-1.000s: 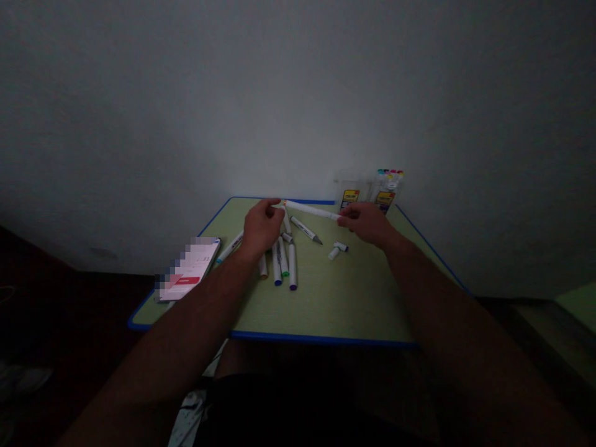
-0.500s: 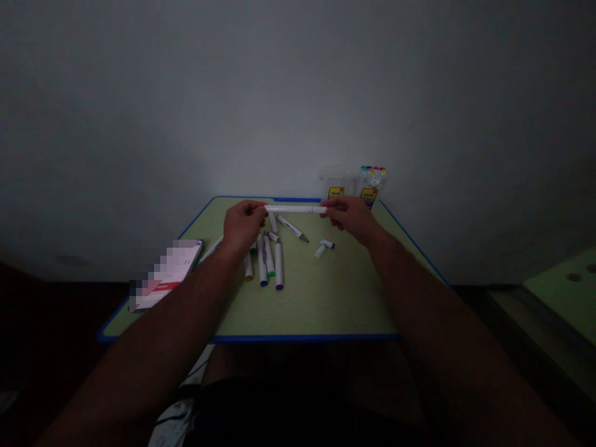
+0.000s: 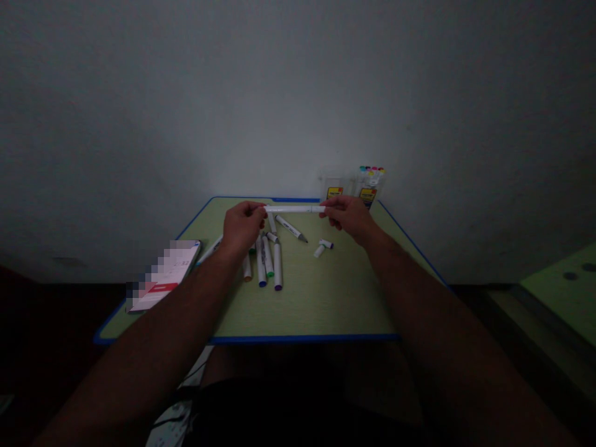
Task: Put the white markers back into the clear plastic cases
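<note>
Left hand and right hand fingers pinch a marker by its ends above the counter; a loose pinch could drop it onto the pens and caps.

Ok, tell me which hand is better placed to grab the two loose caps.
Probably right. The right hand grips one end of the white marker close to the caps; the left hand holds the other end, over the marker pile, farther off.
</note>
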`<state>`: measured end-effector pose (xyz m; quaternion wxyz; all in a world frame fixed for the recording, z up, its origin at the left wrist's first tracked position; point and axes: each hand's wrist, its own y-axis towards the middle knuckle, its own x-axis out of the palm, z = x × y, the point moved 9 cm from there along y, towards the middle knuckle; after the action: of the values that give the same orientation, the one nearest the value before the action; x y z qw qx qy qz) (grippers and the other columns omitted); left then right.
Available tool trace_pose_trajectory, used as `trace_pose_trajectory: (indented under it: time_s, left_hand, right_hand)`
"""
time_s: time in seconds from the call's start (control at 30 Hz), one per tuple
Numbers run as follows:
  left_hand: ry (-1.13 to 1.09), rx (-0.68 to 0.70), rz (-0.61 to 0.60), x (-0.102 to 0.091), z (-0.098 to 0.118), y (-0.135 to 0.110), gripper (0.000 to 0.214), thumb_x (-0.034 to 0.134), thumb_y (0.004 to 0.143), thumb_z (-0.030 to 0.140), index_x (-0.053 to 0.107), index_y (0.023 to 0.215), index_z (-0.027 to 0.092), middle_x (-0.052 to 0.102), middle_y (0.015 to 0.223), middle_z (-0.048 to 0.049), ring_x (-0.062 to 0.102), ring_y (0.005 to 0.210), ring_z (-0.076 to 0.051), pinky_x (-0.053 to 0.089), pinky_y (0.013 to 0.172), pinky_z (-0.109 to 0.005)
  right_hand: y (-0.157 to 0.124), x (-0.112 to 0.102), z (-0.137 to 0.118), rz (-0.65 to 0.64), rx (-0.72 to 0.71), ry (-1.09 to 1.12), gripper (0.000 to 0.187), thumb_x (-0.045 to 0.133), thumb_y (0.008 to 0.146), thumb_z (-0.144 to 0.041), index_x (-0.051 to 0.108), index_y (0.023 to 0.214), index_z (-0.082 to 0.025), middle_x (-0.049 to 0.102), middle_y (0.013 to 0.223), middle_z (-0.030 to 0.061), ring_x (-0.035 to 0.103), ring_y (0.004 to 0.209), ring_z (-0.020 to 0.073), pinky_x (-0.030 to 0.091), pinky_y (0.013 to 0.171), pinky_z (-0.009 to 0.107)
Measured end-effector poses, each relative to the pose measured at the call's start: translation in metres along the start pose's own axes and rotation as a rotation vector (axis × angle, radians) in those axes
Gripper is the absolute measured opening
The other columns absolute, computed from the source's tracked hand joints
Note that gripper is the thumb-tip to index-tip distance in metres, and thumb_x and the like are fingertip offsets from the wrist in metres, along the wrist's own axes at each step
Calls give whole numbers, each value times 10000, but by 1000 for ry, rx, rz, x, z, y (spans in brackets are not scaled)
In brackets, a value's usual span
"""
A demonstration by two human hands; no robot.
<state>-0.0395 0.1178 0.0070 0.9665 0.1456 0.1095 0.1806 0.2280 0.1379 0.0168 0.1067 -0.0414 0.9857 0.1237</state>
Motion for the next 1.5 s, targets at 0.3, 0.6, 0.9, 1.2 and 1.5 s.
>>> trace_pose_trajectory:
  time_s: [0.3, 0.6, 0.9, 1.2, 1.5]
  left_hand:
    - [2, -19, 4, 1, 2, -3, 217, 647, 713, 234, 733, 897, 158, 676, 705, -37, 593, 580, -141, 496, 585, -282]
    - [-1, -9, -8, 3, 4, -4, 268, 649, 686, 253, 732, 917, 145, 660, 680, -19, 580, 565, -136, 479, 583, -275]
    - [32, -3, -9, 2, 3, -3, 250, 664, 696, 256, 735, 915, 160, 666, 692, -26, 594, 590, -150, 486, 605, -283]
    - [32, 10, -26, 4, 5, -5, 256, 675, 703, 274, 739, 923, 160, 665, 694, -25, 591, 596, -151, 499, 622, -290]
    - [0, 33, -37, 6, 3, -3, 272, 676, 690, 268, 738, 932, 160, 647, 681, -10, 575, 587, -136, 490, 611, -273]
  right_hand:
    - [3, -1, 5, 0, 19, -37, 104, 669, 819, -199, 671, 912, -155, 720, 763, 32, 498, 482, 59, 349, 424, 186]
    - [2, -1, 4, 6, 10, -40, 90, 600, 845, -155, 660, 910, -144, 683, 720, 9, 491, 470, 59, 344, 421, 187]
    - [5, -4, 6, 29, -37, -110, 116, 606, 873, -256, 644, 834, -153, 665, 684, 3, 479, 464, 55, 372, 451, 185]
    - [8, -6, 13, 30, -38, -190, 257, 543, 922, -357, 621, 766, -169, 664, 659, 11, 490, 473, 67, 353, 439, 191]
    - [7, -3, 15, 22, 10, -129, 297, 541, 932, -397, 589, 738, -177, 643, 645, 9, 478, 454, 72, 329, 402, 196]
